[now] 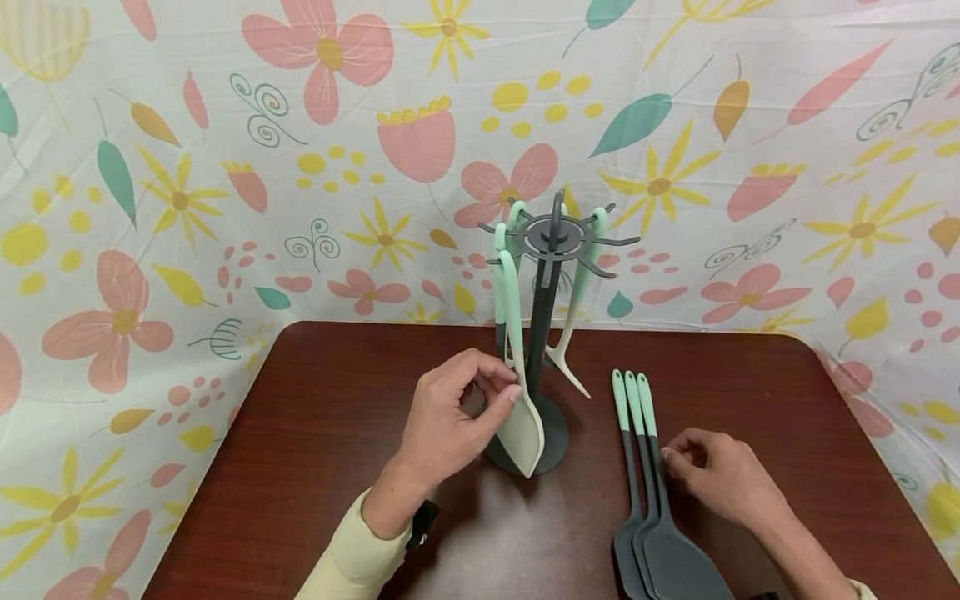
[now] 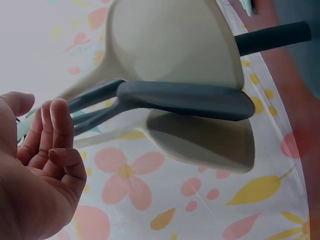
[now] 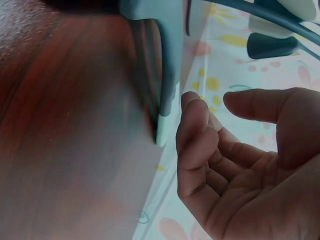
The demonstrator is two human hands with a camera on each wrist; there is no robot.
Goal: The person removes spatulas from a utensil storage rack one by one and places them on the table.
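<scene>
A flowered cloth (image 1: 330, 208) fills the far side, behind a dark reddish-brown table (image 1: 337, 400). Near the table's far edge stands a grey rack (image 1: 545, 308) with arms round its top, mint-handled utensils hanging from several.

To the rack's right and nearer me lie three grey turners (image 1: 662, 496), side by side with blades overlapping. Their long axis runs near to far, mint handle ends far, broad blades near. The right hand (image 1: 720, 475) is clearly the nearer one: the turners lie just to its left, its fingers loosely bent beside the rightmost shaft and holding nothing.

At the rack's near left hangs a cream-headed utensil (image 1: 527, 442), tip downward. The left hand (image 1: 453, 417) is just left of its neck, fingers relaxed and curved, thumb apart from them; I cannot tell whether they touch it.
</scene>
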